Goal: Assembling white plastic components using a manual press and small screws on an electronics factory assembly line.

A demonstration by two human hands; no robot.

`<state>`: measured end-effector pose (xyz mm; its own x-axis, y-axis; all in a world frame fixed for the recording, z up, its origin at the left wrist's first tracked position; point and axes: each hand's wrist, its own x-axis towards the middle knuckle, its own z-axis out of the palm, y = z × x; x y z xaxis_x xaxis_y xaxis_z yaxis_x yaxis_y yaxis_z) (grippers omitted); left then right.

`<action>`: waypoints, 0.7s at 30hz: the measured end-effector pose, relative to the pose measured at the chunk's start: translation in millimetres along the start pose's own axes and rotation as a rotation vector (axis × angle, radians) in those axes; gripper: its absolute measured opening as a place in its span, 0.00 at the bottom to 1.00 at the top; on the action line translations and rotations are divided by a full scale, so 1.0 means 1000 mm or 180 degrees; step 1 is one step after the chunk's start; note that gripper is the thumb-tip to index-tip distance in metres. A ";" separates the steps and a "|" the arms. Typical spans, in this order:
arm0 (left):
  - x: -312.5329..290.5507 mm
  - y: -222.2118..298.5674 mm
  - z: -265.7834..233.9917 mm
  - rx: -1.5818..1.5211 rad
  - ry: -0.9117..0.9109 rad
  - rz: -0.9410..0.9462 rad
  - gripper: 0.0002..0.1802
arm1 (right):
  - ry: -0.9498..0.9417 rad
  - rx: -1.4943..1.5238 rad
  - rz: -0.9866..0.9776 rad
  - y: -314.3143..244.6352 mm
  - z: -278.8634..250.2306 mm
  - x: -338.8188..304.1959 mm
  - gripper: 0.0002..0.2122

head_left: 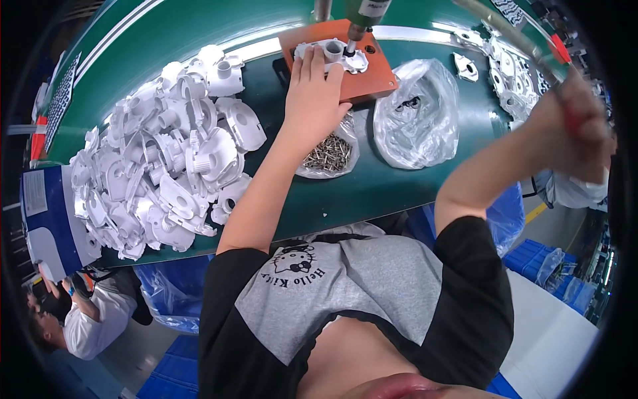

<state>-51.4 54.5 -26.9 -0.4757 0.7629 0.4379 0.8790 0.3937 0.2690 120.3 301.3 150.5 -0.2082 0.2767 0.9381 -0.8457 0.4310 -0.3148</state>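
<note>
Upper centre: white plastic cover [358,63] had round tube [333,50] | left hand [315,95] lay on it, unclenched | right hand [579,143] gripped red handle [575,123]

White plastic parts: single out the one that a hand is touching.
The white part lying on the orange block, under the left hand. It alone is on the block; the other white parts lie off it, to left and right.

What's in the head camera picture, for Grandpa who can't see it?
A person's left hand rests on a white plastic part on an orange block, under a tool; the blurred right hand grips a red handle. White parts are heaped at left.
</note>
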 end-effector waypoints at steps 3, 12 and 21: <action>0.004 0.002 0.003 0.0041 -0.0025 -0.0018 0.35 | -0.0218 -0.0504 0.0410 -0.023 0.022 -0.085 0.14; 0.001 0.003 -0.004 0.0065 -0.0051 -0.0016 0.35 | 0.0105 -0.0978 0.0181 -0.016 0.029 -0.142 0.11; 0.001 -0.017 -0.005 -0.0633 0.0064 -0.0346 0.39 | -0.0092 -0.1862 0.0450 -0.032 0.040 -0.102 0.13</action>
<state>-66.5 45.9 -27.0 -0.5695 0.7104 0.4136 0.7998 0.3627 0.4783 148.9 225.0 70.8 -0.3192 0.3460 0.8823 -0.3996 0.7950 -0.4563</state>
